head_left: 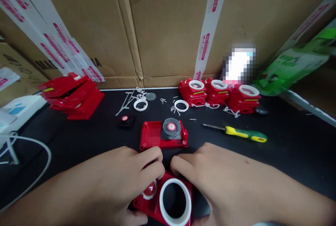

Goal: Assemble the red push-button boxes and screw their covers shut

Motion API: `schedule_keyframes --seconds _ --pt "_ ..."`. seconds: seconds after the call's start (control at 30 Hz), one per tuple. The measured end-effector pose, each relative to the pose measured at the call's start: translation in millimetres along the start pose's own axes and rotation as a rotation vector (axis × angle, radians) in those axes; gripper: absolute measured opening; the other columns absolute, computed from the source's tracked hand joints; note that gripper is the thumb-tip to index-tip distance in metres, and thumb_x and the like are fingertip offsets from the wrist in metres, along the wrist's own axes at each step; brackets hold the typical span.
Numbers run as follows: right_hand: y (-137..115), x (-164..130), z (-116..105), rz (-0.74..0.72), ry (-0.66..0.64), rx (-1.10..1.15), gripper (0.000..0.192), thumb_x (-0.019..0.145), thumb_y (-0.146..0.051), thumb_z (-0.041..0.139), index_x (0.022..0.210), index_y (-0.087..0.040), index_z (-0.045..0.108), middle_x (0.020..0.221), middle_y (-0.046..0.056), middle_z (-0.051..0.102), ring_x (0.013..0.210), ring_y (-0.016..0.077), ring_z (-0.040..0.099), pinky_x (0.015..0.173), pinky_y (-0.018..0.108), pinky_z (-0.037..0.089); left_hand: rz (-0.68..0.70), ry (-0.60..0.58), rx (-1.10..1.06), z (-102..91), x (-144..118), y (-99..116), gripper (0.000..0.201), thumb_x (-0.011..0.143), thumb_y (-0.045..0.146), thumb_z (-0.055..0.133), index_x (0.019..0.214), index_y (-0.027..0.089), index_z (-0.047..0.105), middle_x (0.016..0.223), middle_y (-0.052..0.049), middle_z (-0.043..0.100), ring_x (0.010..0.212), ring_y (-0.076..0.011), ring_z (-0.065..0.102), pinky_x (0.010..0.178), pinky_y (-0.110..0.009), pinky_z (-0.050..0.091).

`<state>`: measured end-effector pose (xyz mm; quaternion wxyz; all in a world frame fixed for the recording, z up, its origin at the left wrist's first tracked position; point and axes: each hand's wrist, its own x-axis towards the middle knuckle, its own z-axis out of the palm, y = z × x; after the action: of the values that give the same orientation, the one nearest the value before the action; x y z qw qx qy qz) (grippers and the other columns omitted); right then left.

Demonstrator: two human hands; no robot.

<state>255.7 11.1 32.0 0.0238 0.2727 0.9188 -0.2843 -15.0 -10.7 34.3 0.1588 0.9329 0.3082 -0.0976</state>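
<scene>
Both hands grip a red plastic housing (147,206) at the near edge of the black table. It has a large round hole ringed in white and a small clear dome beside it. My left hand (115,180) holds its left side, fingers curled over the top. My right hand (217,180) holds its right side. Just beyond my fingers lies a red base plate (152,135) carrying a round black speaker with a red-and-white centre (171,127).
A yellow-green screwdriver (241,133) lies to the right. Three assembled red units (217,94) stand at the back right, stacked red covers (72,94) at the back left. White rings (140,105), screws and a small black part (125,119) are scattered mid-table. Cardboard walls stand behind.
</scene>
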Motion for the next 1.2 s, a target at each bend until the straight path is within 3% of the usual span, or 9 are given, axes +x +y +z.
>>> schedule_keyframes --seconds 0.2,0.33,0.4,0.53,0.63,0.73,0.83,1.07,1.2 --pt "3.1 4.6 6.9 -0.065 -0.024 -0.042 0.047 0.076 -0.056 0.085 0.095 -0.025 0.055 0.085 -0.003 0.066 0.059 0.0162 0.046 0.056 0.031 0.022 0.002 0.019 -0.001 -1.0 -0.5 2.3 0.047 0.076 0.030 0.096 0.111 0.026 0.066 0.118 0.001 0.071 0.074 -0.0210 0.069 0.061 -0.037 0.047" --pt "5.6 2.1 9.2 -0.134 -0.030 -0.009 0.049 0.075 -0.057 0.087 0.099 -0.024 0.060 0.090 -0.001 0.069 0.062 0.0175 0.052 0.057 0.032 0.029 0.059 0.017 -0.040 0.8 -0.2 3.0 0.041 0.076 0.032 0.093 0.105 0.024 0.064 0.110 -0.001 0.070 0.077 -0.0232 0.068 0.058 -0.037 0.045" --pt "4.0 -2.9 6.4 -0.125 0.005 0.020 0.054 0.068 -0.057 0.091 0.096 -0.024 0.060 0.090 -0.002 0.068 0.063 0.0169 0.053 0.059 0.032 0.034 0.090 0.071 -0.071 1.0 -2.5 3.2 0.042 0.076 0.029 0.090 0.107 0.025 0.062 0.108 -0.001 0.070 0.081 -0.0239 0.069 0.060 -0.036 0.048" --pt "-0.4 -16.0 -9.6 -0.088 0.177 0.163 0.062 0.069 -0.057 0.097 0.111 -0.025 0.065 0.105 -0.001 0.074 0.076 0.0174 0.066 0.067 0.031 0.048 0.108 0.291 -0.240 -3.3 -7.7 -0.4 0.063 0.069 0.028 0.090 0.120 0.029 0.053 0.116 0.000 0.070 0.089 -0.0216 0.071 0.070 -0.033 0.057" --pt "2.2 -20.9 -22.6 -0.185 0.362 0.255 0.064 0.080 -0.052 0.097 0.129 -0.026 0.065 0.124 0.003 0.073 0.102 0.0209 0.073 0.087 0.030 0.059 0.111 0.512 -0.342 -7.7 -7.6 -6.9 0.067 0.071 0.023 0.088 0.123 0.031 0.048 0.122 -0.001 0.068 0.096 -0.0195 0.071 0.072 -0.028 0.058" --pt "9.1 -17.6 -26.5 -0.234 0.531 0.206 0.075 0.084 -0.056 0.097 0.143 -0.026 0.062 0.140 0.009 0.065 0.127 0.0278 0.068 0.111 0.036 0.058 0.034 0.742 -0.289 -9.1 -4.6 -12.8 0.066 0.073 0.024 0.089 0.126 0.031 0.051 0.127 -0.004 0.066 0.102 -0.0212 0.069 0.071 -0.029 0.056" --pt "16.3 -8.4 -21.3 -0.223 0.660 0.117 0.077 0.086 -0.053 0.096 0.147 -0.024 0.059 0.142 0.012 0.063 0.134 0.0299 0.065 0.118 0.040 0.055 -0.032 0.865 -0.234 -7.8 -1.2 -15.6 0.060 0.074 0.027 0.090 0.122 0.031 0.054 0.128 -0.005 0.065 0.105 -0.0234 0.068 0.071 -0.031 0.054" --pt "29.2 8.3 -10.1 -0.161 0.772 0.023 0.069 0.094 -0.049 0.090 0.148 -0.022 0.058 0.146 0.016 0.069 0.135 0.0326 0.068 0.118 0.047 0.055 -0.062 0.917 -0.098 -3.6 7.5 -26.4 0.050 0.088 0.027 0.083 0.128 0.027 0.053 0.135 -0.010 0.067 0.120 -0.0296 0.067 0.103 -0.047 0.058" --pt "34.0 10.5 -8.6 -0.130 0.770 0.029 0.069 0.094 -0.052 0.090 0.147 -0.022 0.059 0.145 0.016 0.071 0.134 0.0345 0.069 0.116 0.050 0.056 -0.068 0.865 -0.144 0.4 11.7 -34.6 0.051 0.091 0.027 0.082 0.132 0.027 0.053 0.139 -0.011 0.068 0.123 -0.0311 0.067 0.100 -0.046 0.059"
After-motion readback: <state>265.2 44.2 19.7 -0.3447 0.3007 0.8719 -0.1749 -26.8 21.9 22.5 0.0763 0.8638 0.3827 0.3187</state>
